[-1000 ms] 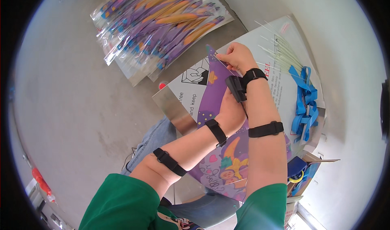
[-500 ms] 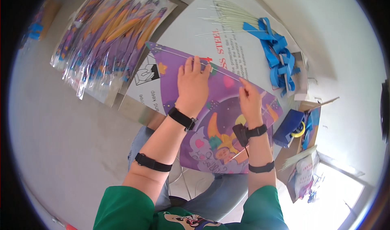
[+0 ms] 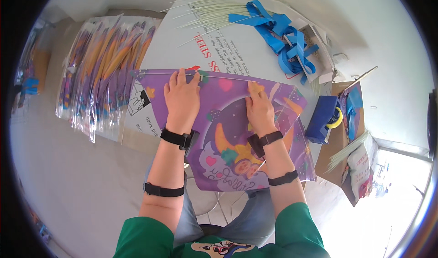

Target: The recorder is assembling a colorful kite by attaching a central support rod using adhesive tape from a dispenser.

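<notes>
A purple printed kite sheet (image 3: 214, 135) with a moon, hearts and stars lies over the table edge and hangs toward my lap. Along its far edge runs a thin white rod (image 3: 219, 77). My left hand (image 3: 183, 98) rests flat on the sheet, fingers stretched out and fingertips over the rod. Farther right, my right hand (image 3: 261, 107) is closed at the same edge, with index finger and thumb at the rod; its other fingers are folded and partly hidden. The sheet's right side is bent and creased beneath the right forearm.
Blue ribbon (image 3: 283, 39) lies tangled beside a bundle of thin pale rods (image 3: 210, 14) on the white printed table cover (image 3: 169, 34). Plastic-bagged purple pieces (image 3: 105, 71) are stacked at left. At right stand a blue tape dispenser (image 3: 319, 119) and an opened cardboard box (image 3: 337, 157).
The view has turned, so the sheet's far edge now runs nearly level. My right hand has moved closer to the left hand, and the sheet's right side has folded more.
</notes>
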### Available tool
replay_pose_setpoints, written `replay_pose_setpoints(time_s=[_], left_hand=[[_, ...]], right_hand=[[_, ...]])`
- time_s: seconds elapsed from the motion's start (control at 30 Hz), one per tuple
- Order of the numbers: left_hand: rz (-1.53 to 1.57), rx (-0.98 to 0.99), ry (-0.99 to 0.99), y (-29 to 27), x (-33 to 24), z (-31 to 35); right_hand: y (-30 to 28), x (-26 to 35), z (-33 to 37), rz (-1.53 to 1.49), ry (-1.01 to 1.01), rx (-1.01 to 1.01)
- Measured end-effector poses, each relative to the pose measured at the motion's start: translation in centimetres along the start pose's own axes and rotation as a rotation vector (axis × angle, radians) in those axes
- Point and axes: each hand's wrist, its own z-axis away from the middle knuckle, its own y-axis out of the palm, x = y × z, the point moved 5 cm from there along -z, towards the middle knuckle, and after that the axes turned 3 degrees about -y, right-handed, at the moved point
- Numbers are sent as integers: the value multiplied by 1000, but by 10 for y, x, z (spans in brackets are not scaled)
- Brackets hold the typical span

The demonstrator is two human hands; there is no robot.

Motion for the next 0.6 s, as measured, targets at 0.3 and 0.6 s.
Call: replay_pose_setpoints(time_s=[0.3, 0.6], left_hand=[[1, 21, 12, 3, -2, -3], [23, -22, -5, -1, -2, -5]], right_hand=[[-4, -1, -1, -17, -18, -79], [-4, 2, -3, 2, 53, -12]])
